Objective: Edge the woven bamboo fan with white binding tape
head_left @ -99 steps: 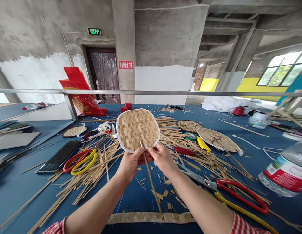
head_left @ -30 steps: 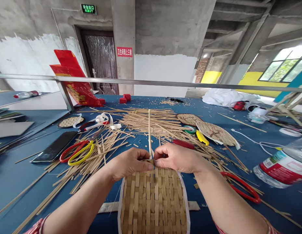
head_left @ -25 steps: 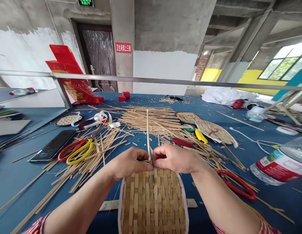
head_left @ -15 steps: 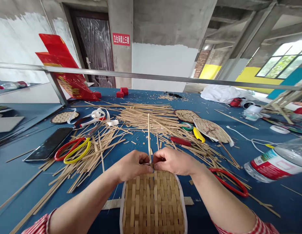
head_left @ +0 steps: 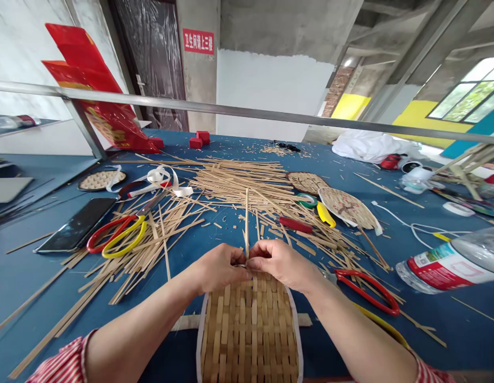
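Note:
A woven bamboo fan (head_left: 250, 330) with white edging along its sides lies in front of me, its lower part cut off by the frame. A thin bamboo stick (head_left: 247, 221) points away from the fan's far edge. My left hand (head_left: 220, 269) is closed at that edge, left of the stick, thumb and fingers pinching. Just opposite, my right hand (head_left: 276, 263) pinches the same edge at the foot of the stick. The fingertips nearly meet and hide the exact spot they grip. Under the fan, a pale flat strip (head_left: 186, 322) pokes out on both sides.
Loose bamboo strips (head_left: 239, 181) cover the blue table's middle. Red-and-yellow scissors (head_left: 119, 234) and a phone (head_left: 76, 223) lie left; red-handled scissors (head_left: 368, 290) and a plastic bottle (head_left: 450, 266) are right. Beyond are a painted fan (head_left: 348, 207), green tape (head_left: 307, 200) and a metal rail (head_left: 231, 108).
The camera view has tipped down and shifted slightly. My right fingers have closed in towards the left ones at the stick's foot. The fan stays in about the same place.

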A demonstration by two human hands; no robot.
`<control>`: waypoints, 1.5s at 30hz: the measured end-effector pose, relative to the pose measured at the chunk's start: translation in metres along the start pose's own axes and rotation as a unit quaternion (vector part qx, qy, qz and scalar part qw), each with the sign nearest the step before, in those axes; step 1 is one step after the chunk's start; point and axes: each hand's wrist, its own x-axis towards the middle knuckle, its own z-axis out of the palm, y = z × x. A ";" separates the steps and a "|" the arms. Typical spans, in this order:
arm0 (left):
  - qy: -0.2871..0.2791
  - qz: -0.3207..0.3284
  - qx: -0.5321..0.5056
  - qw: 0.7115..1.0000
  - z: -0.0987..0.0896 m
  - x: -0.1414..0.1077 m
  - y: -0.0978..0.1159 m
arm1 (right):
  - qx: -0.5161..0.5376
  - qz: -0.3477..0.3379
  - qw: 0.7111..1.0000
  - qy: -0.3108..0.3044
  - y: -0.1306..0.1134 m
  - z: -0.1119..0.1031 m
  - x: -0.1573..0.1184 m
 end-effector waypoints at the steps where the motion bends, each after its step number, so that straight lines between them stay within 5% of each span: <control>1: 0.003 0.001 0.008 1.000 0.000 0.000 0.000 | -0.012 0.007 1.000 0.012 -0.002 0.001 -0.002; 6: 0.007 0.008 0.025 1.000 0.001 0.001 -0.002 | -0.038 0.018 0.998 0.038 -0.008 0.004 -0.006; 16: -0.003 0.016 0.025 1.000 0.000 0.000 -0.003 | 0.096 0.001 0.995 -0.032 0.009 0.004 0.002; 45: 0.000 0.004 0.083 0.997 0.011 0.003 -0.001 | 0.015 -0.017 0.999 0.046 -0.008 0.014 -0.014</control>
